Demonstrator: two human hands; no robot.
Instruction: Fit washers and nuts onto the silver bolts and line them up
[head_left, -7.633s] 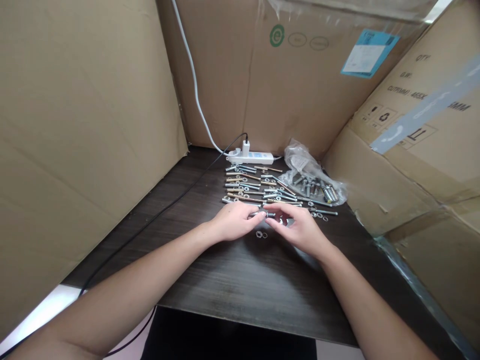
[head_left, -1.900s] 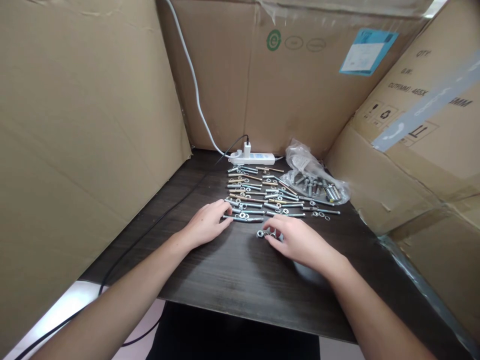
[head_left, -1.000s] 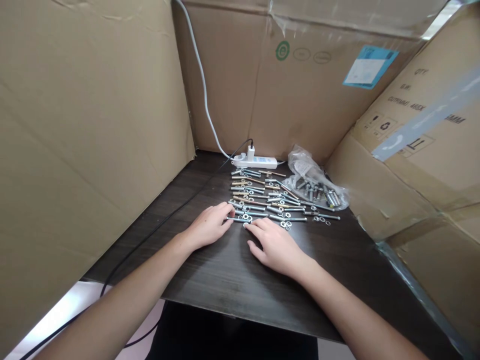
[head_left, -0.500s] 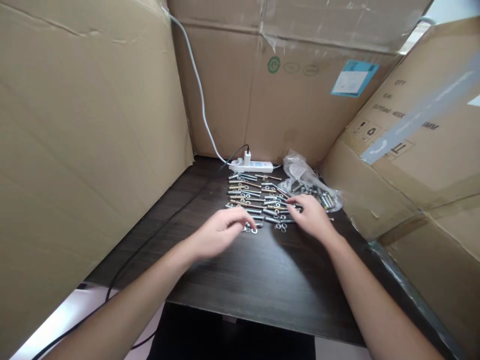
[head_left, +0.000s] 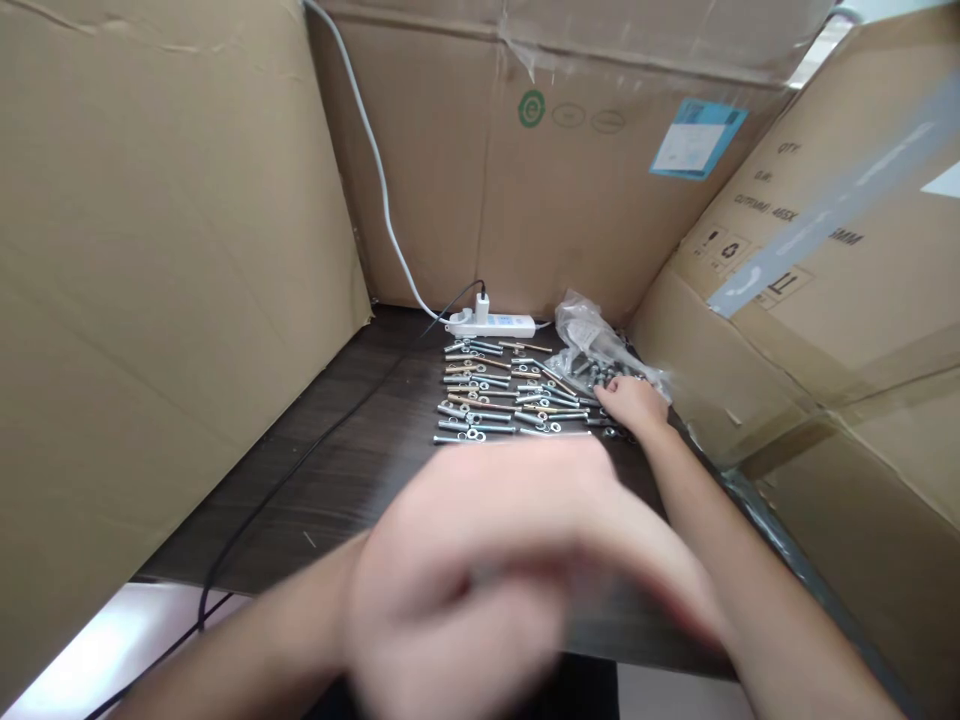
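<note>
Rows of metal bolts with washers [head_left: 495, 395] lie on the dark wooden table [head_left: 360, 470]. My right hand [head_left: 634, 405] reaches to the right end of the rows, beside a clear plastic bag of bolts [head_left: 600, 350]; its fingers curl down onto the bolts there and I cannot see what they hold. My left hand [head_left: 495, 580] is raised close to the camera, large and smeared by motion, so its fingers cannot be read.
A white power strip [head_left: 491, 325] with a plug and a white cable [head_left: 375, 180] lies at the back. A black cable [head_left: 285, 470] runs across the table's left. Cardboard boxes [head_left: 150, 250] wall in the left, back and right sides.
My left hand lifted off the table toward the camera and blurred. My right hand moved further right and back, to the bag of bolts. The view shifted slightly.
</note>
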